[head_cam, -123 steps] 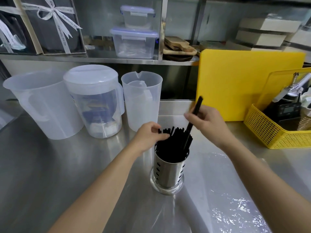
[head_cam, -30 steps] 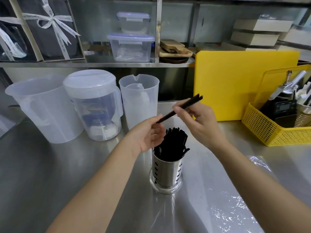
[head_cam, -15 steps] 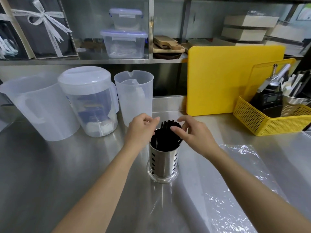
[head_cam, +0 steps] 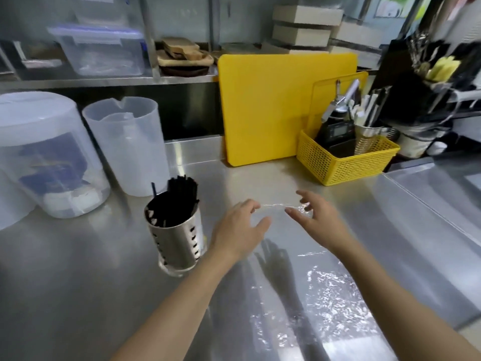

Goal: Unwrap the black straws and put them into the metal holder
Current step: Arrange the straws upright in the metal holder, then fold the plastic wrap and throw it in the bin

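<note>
The perforated metal holder (head_cam: 179,241) stands on the steel counter, left of my hands. It is full of black straws (head_cam: 175,204), and one thin straw sticks up at its left rim. My left hand (head_cam: 238,226) and my right hand (head_cam: 316,217) hover to the right of the holder, a hand's width apart. A shiny edge of the clear plastic wrap (head_cam: 325,290) runs between their fingertips, and each hand appears to pinch it. The rest of the wrap lies crinkled on the counter toward me. Neither hand holds a straw.
Two translucent jugs (head_cam: 130,147) and a lidded container (head_cam: 46,155) stand behind the holder on the left. A yellow cutting board (head_cam: 263,108) leans at the back. A yellow basket (head_cam: 346,162) with tools sits at the right. Shelves run above.
The last straw went into the holder. Both hands left the holder, moved right and took the edge of the clear wrap. The view shifted right.
</note>
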Tool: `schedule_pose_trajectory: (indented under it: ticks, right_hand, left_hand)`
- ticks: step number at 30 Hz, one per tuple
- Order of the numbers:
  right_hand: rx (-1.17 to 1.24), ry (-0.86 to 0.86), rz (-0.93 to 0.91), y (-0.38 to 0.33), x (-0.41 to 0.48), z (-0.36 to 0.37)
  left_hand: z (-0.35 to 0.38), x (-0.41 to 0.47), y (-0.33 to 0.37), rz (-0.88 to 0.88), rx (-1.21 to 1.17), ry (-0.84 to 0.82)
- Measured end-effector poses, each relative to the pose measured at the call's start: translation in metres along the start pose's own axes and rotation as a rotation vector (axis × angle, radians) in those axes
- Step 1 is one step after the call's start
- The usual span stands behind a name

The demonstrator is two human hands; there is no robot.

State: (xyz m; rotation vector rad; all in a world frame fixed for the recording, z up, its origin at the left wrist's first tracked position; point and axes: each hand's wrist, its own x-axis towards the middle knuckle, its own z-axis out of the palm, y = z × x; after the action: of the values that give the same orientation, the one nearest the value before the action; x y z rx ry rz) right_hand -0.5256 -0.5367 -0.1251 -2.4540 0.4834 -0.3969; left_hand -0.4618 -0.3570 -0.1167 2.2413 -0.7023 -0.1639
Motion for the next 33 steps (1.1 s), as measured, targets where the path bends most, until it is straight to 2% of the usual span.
schedule_pose_trajectory:
  ticks: [3,8,12,17,22,25,29,33]
  right_hand:
    - [-0.063,-0.069,0.093,0.049,-0.005,-0.008]
    - [-0.171,-0.208,0.281,0.110,-0.015,-0.008]
    - [-0.033,-0.165,0.490,0.147,-0.015,0.004]
    - [0.217,-0.167,0.663,0.164,-0.009,0.003]
    - [0.425,-0.324,0.649,0.164,-0.011,-0.008]
    - [0.521,-0.345,0.616,0.164,-0.014,-0.014]
    - [0.680,-0.423,0.610,0.164,-0.018,-0.020]
    - [0.708,-0.493,0.598,0.172,-0.024,-0.025]
  left_hand:
    - [0.041,0.004,-0.007,-0.100,0.072,-0.056]
    - [0.089,0.000,-0.022,-0.165,0.159,-0.072]
    - [0.110,-0.006,-0.030,-0.306,0.265,-0.068]
    - [0.117,-0.010,-0.037,-0.492,0.266,-0.021]
    - [0.106,-0.005,-0.044,-0.748,0.019,0.017]
    - [0.099,-0.004,-0.051,-0.716,-0.093,-0.016]
    - [0.093,-0.007,-0.052,-0.660,-0.390,-0.013]
    - [0.078,-0.012,-0.052,-0.729,-0.649,-0.220]
